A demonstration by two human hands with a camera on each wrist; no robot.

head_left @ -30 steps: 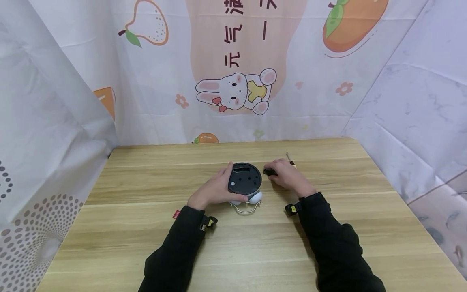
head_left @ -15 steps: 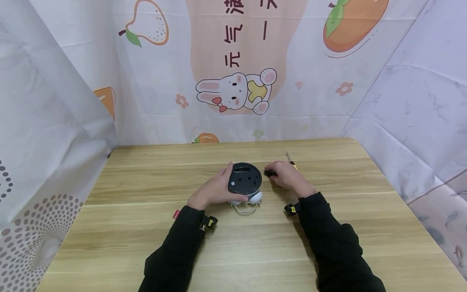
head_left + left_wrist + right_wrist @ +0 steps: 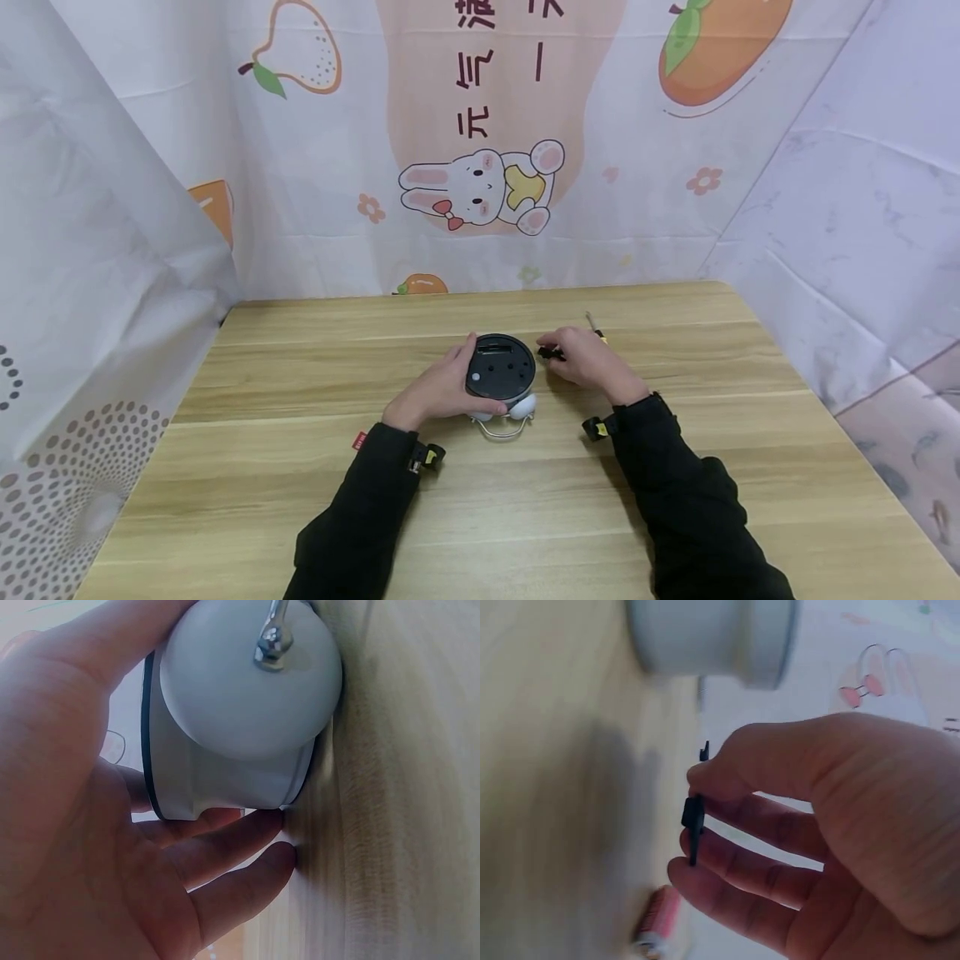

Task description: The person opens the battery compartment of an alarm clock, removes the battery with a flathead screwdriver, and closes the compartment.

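The left hand (image 3: pixel 442 385) curls around the alarm clock (image 3: pixel 501 368), which lies face down near the middle of the table (image 3: pixel 300 467), its dark back plate up. The right hand (image 3: pixel 588 360) pinches a small black cover (image 3: pixel 694 817) between thumb and fingers, just beside the clock. This thin piece could slip from such a light pinch and fall on the wood. A screwdriver (image 3: pixel 592 323) lies behind the right hand, and a battery (image 3: pixel 656 922) below its fingers could roll if touched.

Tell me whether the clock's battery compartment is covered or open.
Open: the alarm clock lies back-up with a bare slot at its top edge, and the right hand pinches a small black cover beside it.
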